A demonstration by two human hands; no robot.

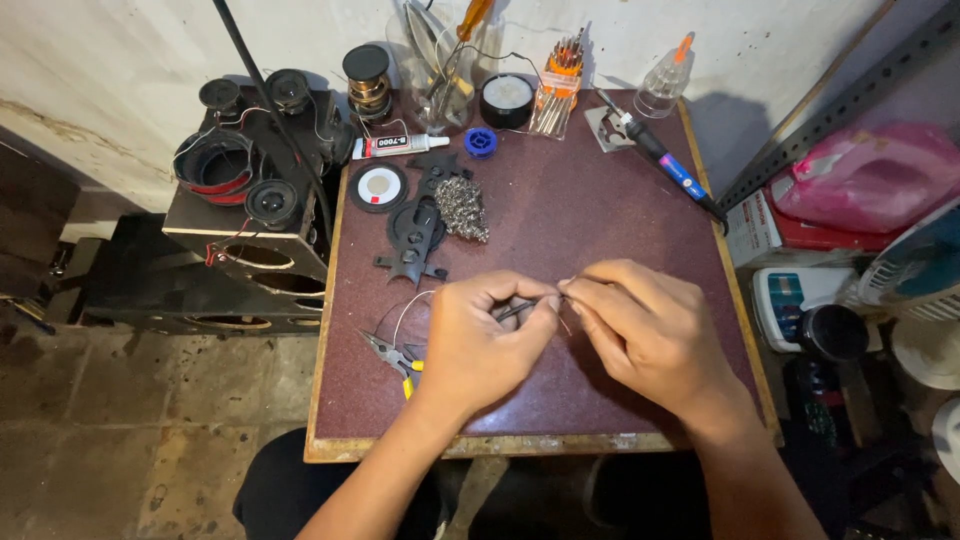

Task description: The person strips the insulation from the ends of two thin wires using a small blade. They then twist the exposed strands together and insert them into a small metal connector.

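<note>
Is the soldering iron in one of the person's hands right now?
No, the soldering iron lies on the table near the far right corner, apart from both hands, which pinch thin wires between them.

A: What sits between the left hand (478,340) and the right hand (640,325)?

B: Something thin and dark, with fine wires (405,310); too small to tell its kind.

A: And the pliers (392,355)?

B: Handles half hidden under the left hand.

A: Right of the frame?

B: The fan (925,265) and pink bag (870,175) are cut off by the edge.
</note>
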